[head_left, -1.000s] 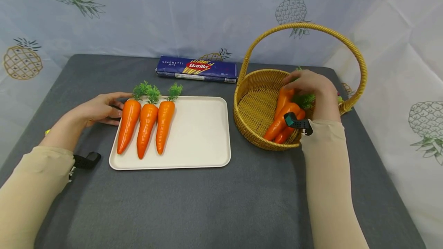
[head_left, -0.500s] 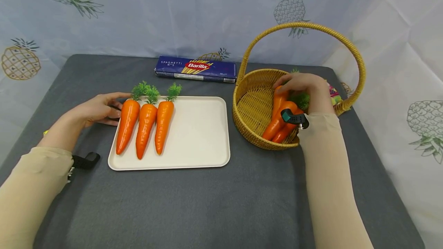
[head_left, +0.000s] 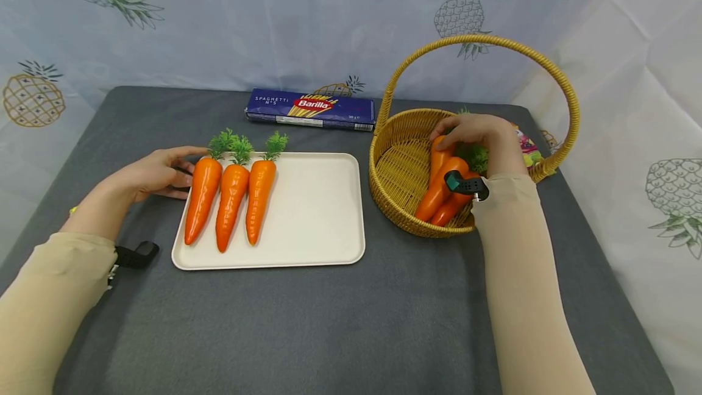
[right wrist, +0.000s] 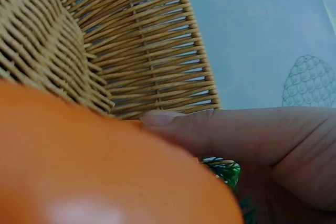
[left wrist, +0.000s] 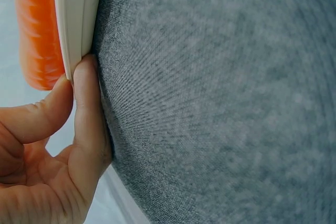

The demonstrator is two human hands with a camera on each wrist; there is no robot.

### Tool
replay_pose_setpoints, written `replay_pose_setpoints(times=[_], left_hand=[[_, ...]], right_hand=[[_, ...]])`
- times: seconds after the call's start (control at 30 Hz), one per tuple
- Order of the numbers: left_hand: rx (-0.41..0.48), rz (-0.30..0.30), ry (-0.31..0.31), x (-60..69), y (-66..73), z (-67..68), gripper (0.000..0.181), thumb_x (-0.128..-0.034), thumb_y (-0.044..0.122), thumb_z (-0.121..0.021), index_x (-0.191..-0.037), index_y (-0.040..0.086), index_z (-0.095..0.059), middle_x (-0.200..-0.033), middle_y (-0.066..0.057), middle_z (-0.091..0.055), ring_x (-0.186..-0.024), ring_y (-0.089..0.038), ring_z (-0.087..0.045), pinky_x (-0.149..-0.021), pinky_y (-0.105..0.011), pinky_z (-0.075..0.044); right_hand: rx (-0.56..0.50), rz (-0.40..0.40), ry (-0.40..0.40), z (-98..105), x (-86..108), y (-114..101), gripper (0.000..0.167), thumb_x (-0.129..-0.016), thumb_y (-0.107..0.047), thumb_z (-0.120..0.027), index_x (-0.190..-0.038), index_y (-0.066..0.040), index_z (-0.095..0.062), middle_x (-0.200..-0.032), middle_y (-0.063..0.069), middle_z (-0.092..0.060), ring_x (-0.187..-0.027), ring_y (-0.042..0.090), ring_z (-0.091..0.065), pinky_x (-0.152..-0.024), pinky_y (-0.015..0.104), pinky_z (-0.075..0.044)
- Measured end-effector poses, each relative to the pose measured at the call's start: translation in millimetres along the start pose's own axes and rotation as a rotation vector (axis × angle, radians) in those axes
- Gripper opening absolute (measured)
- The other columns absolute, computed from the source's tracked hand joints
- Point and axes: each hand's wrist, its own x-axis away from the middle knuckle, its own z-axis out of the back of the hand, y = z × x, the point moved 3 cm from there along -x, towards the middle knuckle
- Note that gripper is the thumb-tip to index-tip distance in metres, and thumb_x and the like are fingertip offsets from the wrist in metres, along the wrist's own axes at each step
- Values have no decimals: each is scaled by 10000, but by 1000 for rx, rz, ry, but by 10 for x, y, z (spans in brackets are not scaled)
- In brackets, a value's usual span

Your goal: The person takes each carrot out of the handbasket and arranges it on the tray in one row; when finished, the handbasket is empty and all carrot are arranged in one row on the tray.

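Note:
Three glossy orange carrots (head_left: 232,206) with green tops lie side by side on the left part of a cream tray (head_left: 312,212). My left hand (head_left: 156,174) pinches the tray's left rim; in the left wrist view the thumb (left wrist: 44,111) is against the rim's edge and a finger lies along its outer side. Over a wicker basket (head_left: 403,166), my right hand (head_left: 477,130) reaches down and grips the thick upper end of a carrot (head_left: 440,154). More carrots (head_left: 443,191) lean beside it in the basket. Their tops are partly hidden by my hand and wrist.
A blue spaghetti box (head_left: 309,110) lies at the back of the grey table (head_left: 329,328). The basket's tall arched handle (head_left: 488,41) rises above my right hand. A colourful packet (head_left: 528,148) shows partly behind my right wrist.
My right hand has shifted left and slightly up in the basket, its fingers now at the upper end of the leftmost carrot. My left hand stays at the tray rim.

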Motion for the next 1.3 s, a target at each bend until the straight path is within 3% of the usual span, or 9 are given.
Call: replay_pose_setpoints(times=[0.23, 0.5, 0.67, 0.8, 1.0, 1.17, 1.3], left_hand=[[0, 1, -2, -3, 0, 3, 733, -1002, 10, -468, -1603, 105, -59, -1187, -161, -401, -926, -100, -582, -807, -326, -622], [-2, 6, 4, 6, 9, -12, 731, -997, -5, -464, -1602, 105, -69, -1186, -163, -398, -940, -120, -582, -811, -333, -622], [-11, 0, 1, 2, 6, -7, 729, -1001, -9, -454, -1601, 94, -53, -1194, -178, -394, -930, -107, -582, -803, -329, -624], [-14, 6, 5, 3, 10, -8, 728, -1001, -10, -455, -1601, 91, -55, -1191, -176, -397, -925, -102, -584, -799, -324, -623], [-10, 9, 6, 19, 36, -14, 729, -1001, -4, -462, -1601, 95, -61, -1200, -178, -394, -927, -105, -586, -798, -324, -623], [-16, 5, 3, 19, 36, -8, 724, -1004, -8, -451, -1601, 92, -54, -1207, -187, -388, -931, -108, -583, -801, -329, -623], [-16, 7, 4, 12, 30, -8, 723, -1002, -14, -448, -1600, 89, -55, -1196, -182, -391, -925, -109, -580, -798, -325, -623]], right_hand=[[-20, 71, 52, 33, 81, -99, 349, -998, -218, -576, -1294, -53, -491, -1102, 59, -536, -942, 204, -609, -833, 301, -566], [-9, 107, 162, 101, 164, -253, 452, -985, -305, -595, -1371, -111, -463, -1336, 77, -430, -1091, 185, -575, -982, 340, -540], [-40, 146, 196, 123, 238, -355, 430, -966, -316, -629, -1336, -141, -496, -1221, 20, -489, -1011, 134, -587, -873, 239, -556], [-105, 204, 194, 119, 308, -436, 376, -958, -289, -644, -1293, -170, -523, -1159, 1, -516, -941, 104, -608, -784, 198, -561], [-184, 306, 172, 63, 422, -564, 307, -965, -227, -634, -1256, -179, -546, -1207, 47, -502, -980, 128, -657, -839, 223, -594], [-184, 367, 153, -20, 492, -702, 344, -969, -231, -629, -1284, -132, -534, -1181, 74, -559, -1018, 182, -655, -889, 259, -597], [-124, 381, 123, -120, 511, -811, 377, -972, -265, -623, -1305, -123, -518, -1193, 74, -579, -1044, 220, -648, -905, 281, -594]])
